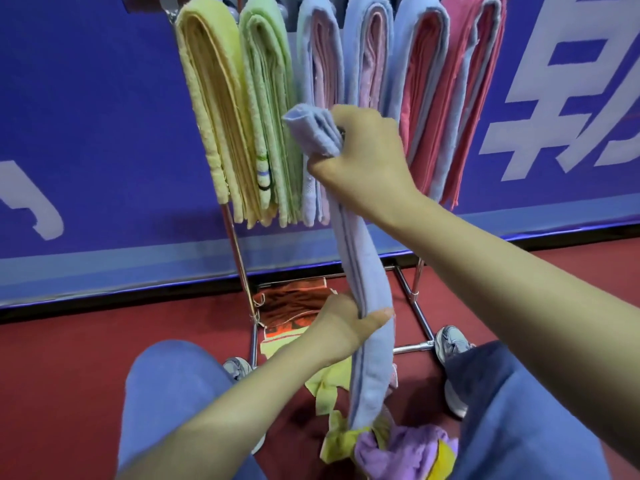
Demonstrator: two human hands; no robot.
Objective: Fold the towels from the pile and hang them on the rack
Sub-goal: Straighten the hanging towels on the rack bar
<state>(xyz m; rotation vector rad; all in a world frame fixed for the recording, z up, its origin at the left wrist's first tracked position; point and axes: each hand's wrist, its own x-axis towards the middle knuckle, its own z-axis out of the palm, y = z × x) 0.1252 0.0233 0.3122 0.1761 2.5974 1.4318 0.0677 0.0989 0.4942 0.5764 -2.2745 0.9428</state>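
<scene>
The rack (238, 252) is packed with folded yellow, green, blue-pink and red towels (214, 98). In front hangs a pale-blue towel (372, 362) folded into a long narrow strip, right hand (363, 161) fingers curled round its top, left hand (346, 323) pinching its middle.

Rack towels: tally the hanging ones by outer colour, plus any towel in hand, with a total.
Yellow towel: 1
Green towel: 1
Blue towels: 3
Red towel: 1
Held blue towel, gripped by the right hand and the left hand: 1
Total: 7
</scene>
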